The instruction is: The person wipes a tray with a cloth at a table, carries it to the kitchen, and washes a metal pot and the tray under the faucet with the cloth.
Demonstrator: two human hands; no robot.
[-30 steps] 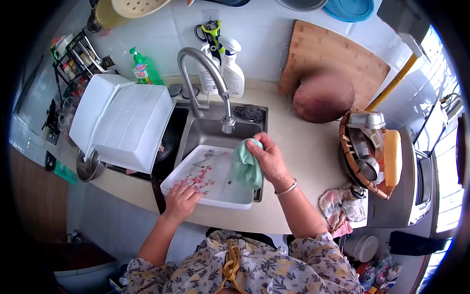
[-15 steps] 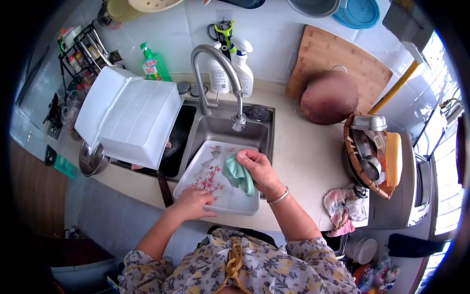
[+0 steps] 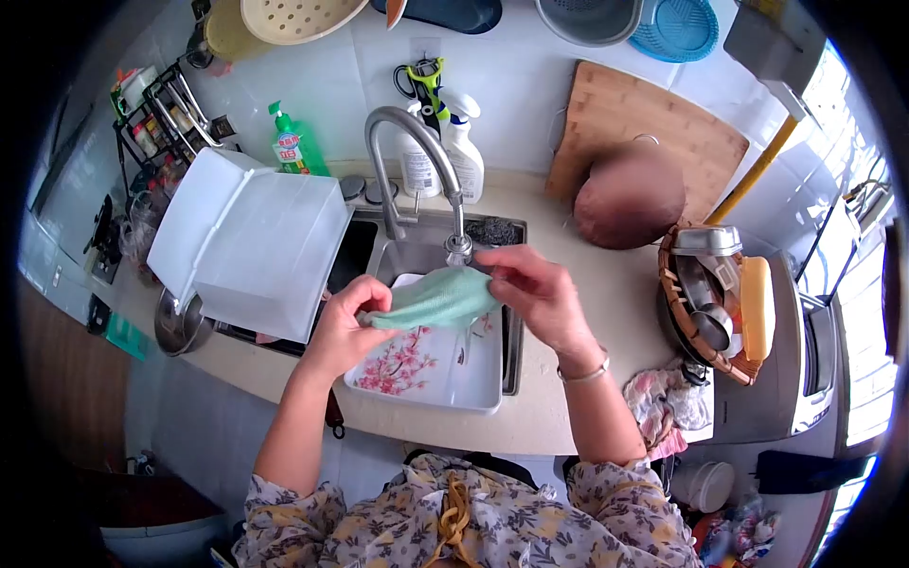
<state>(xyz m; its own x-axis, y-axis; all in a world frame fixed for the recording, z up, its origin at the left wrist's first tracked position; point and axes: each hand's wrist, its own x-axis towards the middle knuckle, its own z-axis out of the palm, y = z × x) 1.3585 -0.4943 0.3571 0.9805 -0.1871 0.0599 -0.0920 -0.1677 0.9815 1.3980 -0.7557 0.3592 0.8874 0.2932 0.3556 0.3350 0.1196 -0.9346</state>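
A green cloth (image 3: 437, 299) is stretched between my two hands, above a white tray (image 3: 454, 379) with pink blossoms printed on it. My left hand (image 3: 346, 327) pinches the cloth's left end, and my right hand (image 3: 540, 298), with a bracelet at the wrist, grips its right end. The tray rests over the front of the steel sink (image 3: 514, 355). Right behind the cloth hangs the spout of the curved faucet (image 3: 417, 133). The cloth and hands hide the back part of the tray.
White bins (image 3: 270, 241) lean over the left basin. A green soap bottle (image 3: 295, 144) and spray bottles (image 3: 462, 147) stand at the wall. To the right are a cutting board (image 3: 653, 114), a round brown object (image 3: 630, 199) and a basket (image 3: 670, 293) of metal bowls.
My left hand has left the tray and risen to take the cloth's other end. The cloth, earlier bunched in my right hand, is now raised and spread sideways.
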